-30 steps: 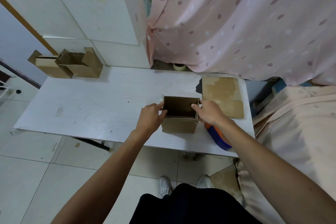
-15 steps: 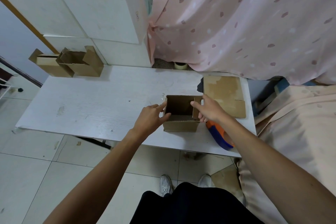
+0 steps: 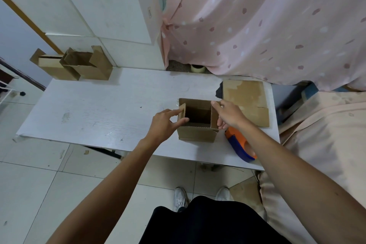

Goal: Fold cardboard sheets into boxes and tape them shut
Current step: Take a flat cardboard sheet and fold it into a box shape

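Observation:
A small brown cardboard box stands open-topped on the white table, near its front edge. My left hand pinches the box's left side flap between forefinger and thumb. My right hand grips the right side flap, which leans in over the opening. An orange and blue tape dispenser lies just right of the box, partly under my right forearm. Flat cardboard sheets lie behind my right hand.
Two folded brown boxes sit at the table's back left, against stacked white cartons. A tape roll stands at the back by the pink curtain. Peach cloth covers something to the right.
Both hands have turned the box's left and right side flaps up and inward over the opening. The box itself has stayed in place.

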